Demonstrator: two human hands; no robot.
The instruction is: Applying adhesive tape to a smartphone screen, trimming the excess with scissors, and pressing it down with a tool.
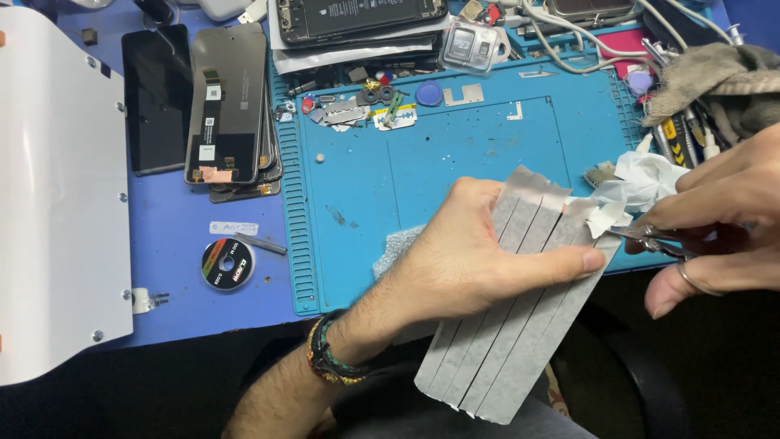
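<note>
Over blue mat (455, 154): left hand (463, 260) clasps grey strip sheet (520, 325).

The left hand (463, 260) comes in from about seven o'clock, its forearm rising from the lower edge with a beaded band at the wrist. It lies palm down, knuckles up, fingers stretched toward three o'clock and the thumb tucked beneath, pinched closed. The right hand (715, 219) enters from three o'clock, fingers curled and bunched toward nine o'clock, thumb below with a ring, closed in a tight pinch just beside the left fingertips.
</note>
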